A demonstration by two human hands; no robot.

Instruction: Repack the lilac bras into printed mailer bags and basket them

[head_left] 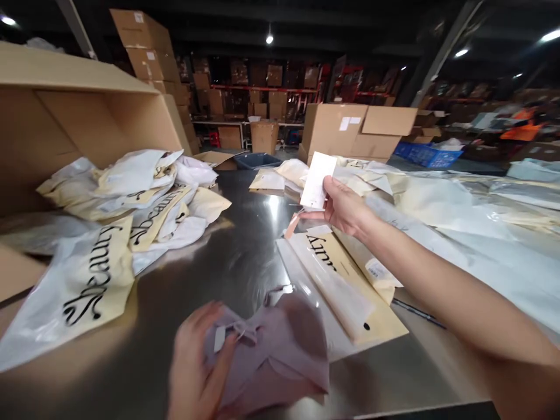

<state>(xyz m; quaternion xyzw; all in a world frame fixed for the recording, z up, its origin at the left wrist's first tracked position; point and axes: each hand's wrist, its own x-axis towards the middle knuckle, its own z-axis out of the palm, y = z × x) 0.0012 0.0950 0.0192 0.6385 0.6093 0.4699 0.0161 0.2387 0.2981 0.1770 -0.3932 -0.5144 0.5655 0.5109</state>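
Observation:
My left hand (199, 356) grips a folded mauve garment (280, 350) above the metal table, its thumb pressed on the cloth beside a small white label (219, 338). Raised farther forward, my right hand (343, 204) pinches a white card (318, 179) between thumb and fingers. A thin strip hangs near its lower fingertips; I cannot make out what it is. Below that hand lies a flat clear bag with a cream panel (389, 326) and black lettering, partly folded over. Another cream bag with a barcode sticker (378, 269) lies beside it, under my right forearm.
On the left, a large open carton (87, 122) lies behind a pile of packed bags (149, 192). More packed bags (437, 204) cover the table's right side. A dark pen-like stick (417, 313) lies near the cream bag. Behind stand a carton (336, 128) and a blue crate (429, 154).

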